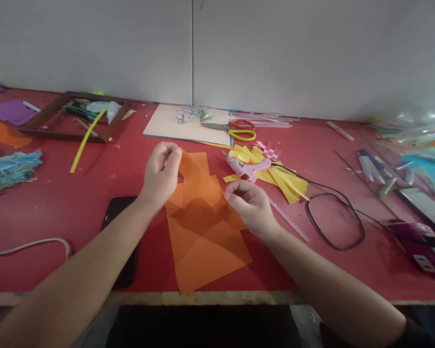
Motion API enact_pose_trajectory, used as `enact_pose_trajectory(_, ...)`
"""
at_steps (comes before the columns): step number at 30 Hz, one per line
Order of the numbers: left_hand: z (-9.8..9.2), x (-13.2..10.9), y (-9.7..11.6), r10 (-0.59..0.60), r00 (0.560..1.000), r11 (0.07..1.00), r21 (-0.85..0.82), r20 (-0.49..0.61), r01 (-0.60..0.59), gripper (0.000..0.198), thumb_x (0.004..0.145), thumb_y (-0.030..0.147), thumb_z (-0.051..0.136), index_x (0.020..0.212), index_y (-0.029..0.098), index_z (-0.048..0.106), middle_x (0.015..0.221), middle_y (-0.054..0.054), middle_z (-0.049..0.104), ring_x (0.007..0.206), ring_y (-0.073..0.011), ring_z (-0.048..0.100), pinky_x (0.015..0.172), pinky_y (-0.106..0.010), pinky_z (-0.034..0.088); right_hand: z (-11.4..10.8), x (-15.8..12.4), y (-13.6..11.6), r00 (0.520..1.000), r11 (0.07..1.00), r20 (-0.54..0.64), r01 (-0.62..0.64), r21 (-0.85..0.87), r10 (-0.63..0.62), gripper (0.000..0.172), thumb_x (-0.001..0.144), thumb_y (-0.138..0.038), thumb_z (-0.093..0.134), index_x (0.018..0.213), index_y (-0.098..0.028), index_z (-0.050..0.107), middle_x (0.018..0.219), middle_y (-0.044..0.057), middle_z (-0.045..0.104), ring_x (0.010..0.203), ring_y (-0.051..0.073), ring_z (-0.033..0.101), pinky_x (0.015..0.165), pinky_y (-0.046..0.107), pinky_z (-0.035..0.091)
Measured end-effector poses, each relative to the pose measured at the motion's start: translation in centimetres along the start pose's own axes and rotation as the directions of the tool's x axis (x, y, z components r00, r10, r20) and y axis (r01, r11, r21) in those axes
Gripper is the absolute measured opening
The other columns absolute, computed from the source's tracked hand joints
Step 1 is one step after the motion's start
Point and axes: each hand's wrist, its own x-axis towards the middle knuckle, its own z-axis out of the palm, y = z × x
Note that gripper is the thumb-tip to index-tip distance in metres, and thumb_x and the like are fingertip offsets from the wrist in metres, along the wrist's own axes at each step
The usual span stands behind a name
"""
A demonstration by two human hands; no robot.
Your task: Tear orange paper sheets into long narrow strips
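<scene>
My left hand (163, 169) pinches the upper left corner of an orange piece of paper (197, 181), held tilted above the table. The lower right edge of the same piece runs to my right hand (250, 205), whose thumb and forefinger are pinched together there. Under it lie more orange paper sheets (206, 263), overlapping, with shadows of the hands across them. Just past my right hand rests a pink glue gun (248, 167) on a pile of yellow paper strips (284, 179). A dark phone (125, 266) is partly covered by my left forearm.
Scissors (241, 130) with red and yellow handles lie on a stack of pale sheets (163, 121) near the wall. At left are a brown wooden frame (63, 135) and blue fringed strands (10, 169). Right, the black cord (360, 239) loops towards a purple power strip (416, 246) and markers (369, 166).
</scene>
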Motion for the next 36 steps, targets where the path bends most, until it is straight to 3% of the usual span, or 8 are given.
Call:
enact_pose_trajectory(5, 0.1, 0.6, -0.4, -0.027, 0.979, 0.988, -0.154, -0.204, -0.005, 0.014, 0.092, 0.026, 0.056, 0.080, 0.023, 0.049, 0.066, 0.003, 0.045, 0.052, -0.0103, 0.046, 0.045, -0.020, 0.038, -0.5, 0.0, 0.4, 0.993, 0.989, 0.048, 0.098, 0.109, -0.104, 0.007, 0.071, -0.022, 0.065, 0.066, -0.020, 0.060, 0.059, -0.003, 0.052, 0.051, 0.009, 0.040, 0.048, 0.024, 0.031)
enact_pose_trajectory(9, 0.1, 0.8, 0.2, -0.121, 0.967, 0.950, -0.307, -0.226, 0.047, 0.016, 0.092, 0.024, 0.057, 0.079, 0.023, 0.048, 0.065, 0.004, 0.048, 0.050, -0.0096, 0.048, 0.042, -0.019, 0.037, -2.2, 0.7, -0.2, 0.944, 0.929, 0.077, 0.299, 0.220, -0.322, 0.010, 0.074, -0.021, 0.063, 0.064, -0.021, 0.062, 0.058, -0.002, 0.054, 0.054, 0.012, 0.048, 0.054, 0.028, 0.039)
enact_pose_trajectory(13, 0.1, 0.7, 0.3, -0.153, 0.977, 0.927, -0.365, -0.146, 0.090, 0.021, 0.090, 0.031, 0.063, 0.077, 0.022, 0.049, 0.064, 0.005, 0.049, 0.045, -0.0073, 0.044, 0.038, -0.017, 0.034, -5.7, 2.8, -1.9, 0.936, 0.927, -0.086, 0.319, -0.198, -0.340, 0.010, 0.081, -0.025, 0.058, 0.074, -0.022, 0.064, 0.066, 0.001, 0.062, 0.060, 0.015, 0.056, 0.061, 0.032, 0.046)
enact_pose_trajectory(17, 0.1, 0.5, 0.3, -0.159, 0.986, 0.915, -0.383, -0.057, 0.126, 0.027, 0.085, 0.039, 0.069, 0.080, 0.021, 0.049, 0.063, 0.006, 0.051, 0.039, -0.0062, 0.041, 0.034, -0.018, 0.032, -9.6, 5.8, -2.4, 0.941, 0.483, 0.155, 0.290, -0.826, -0.300, 0.028, 0.074, -0.015, 0.059, 0.099, -0.020, 0.071, 0.104, 0.010, 0.073, 0.096, 0.027, 0.065, 0.090, 0.045, 0.048)
enact_pose_trajectory(20, 0.2, 0.5, 0.3, -0.160, 0.987, 0.907, -0.396, -0.015, 0.141, 0.028, 0.083, 0.038, 0.072, 0.079, 0.021, 0.049, 0.063, 0.006, 0.053, 0.039, -0.0060, 0.042, 0.034, -0.018, 0.032, -10.9, 7.6, -1.8, 0.925, 0.242, 0.369, 0.379, -0.893, -0.089, 0.042, 0.073, -0.009, 0.053, 0.110, -0.019, 0.071, 0.115, 0.011, 0.072, 0.112, 0.030, 0.063, 0.099, 0.046, 0.045)
enact_pose_trajectory(23, 0.2, 0.5, 0.3, -0.177, 0.984, 0.905, -0.393, 0.004, 0.164, 0.028, 0.083, 0.037, 0.071, 0.079, 0.020, 0.049, 0.063, 0.006, 0.052, 0.040, -0.0059, 0.043, 0.034, -0.017, 0.030, -10.8, 8.7, -1.2, 0.922, 0.131, 0.386, 0.379, -0.916, 0.036, 0.045, 0.075, -0.008, 0.051, 0.114, -0.019, 0.071, 0.113, 0.013, 0.073, 0.108, 0.031, 0.064, 0.093, 0.043, 0.047)
enact_pose_trajectory(30, 0.3, 0.4, 0.2, -0.190, 0.981, 0.907, -0.378, 0.021, 0.184, 0.023, 0.085, 0.036, 0.068, 0.081, 0.021, 0.051, 0.063, 0.006, 0.050, 0.040, -0.0072, 0.045, 0.034, -0.018, 0.031, -11.0, 8.7, -1.2, 0.917, 0.128, 0.398, 0.397, -0.909, -0.020, 0.047, 0.074, -0.011, 0.052, 0.118, -0.016, 0.069, 0.117, 0.015, 0.072, 0.109, 0.031, 0.065, 0.093, 0.044, 0.049)
enact_pose_trajectory(36, 0.3, 0.3, 0.3, -0.212, 0.977, 0.911, -0.356, 0.024, 0.206, 0.021, 0.088, 0.033, 0.064, 0.080, 0.021, 0.049, 0.061, 0.006, 0.048, 0.040, -0.0082, 0.045, 0.034, -0.017, 0.033, -14.6, 7.8, -3.5, 0.932, 0.140, 0.347, 0.360, -0.922, -0.109, 0.045, 0.076, -0.021, 0.055, 0.118, -0.012, 0.067, 0.120, 0.019, 0.071, 0.110, 0.032, 0.064, 0.096, 0.044, 0.046)
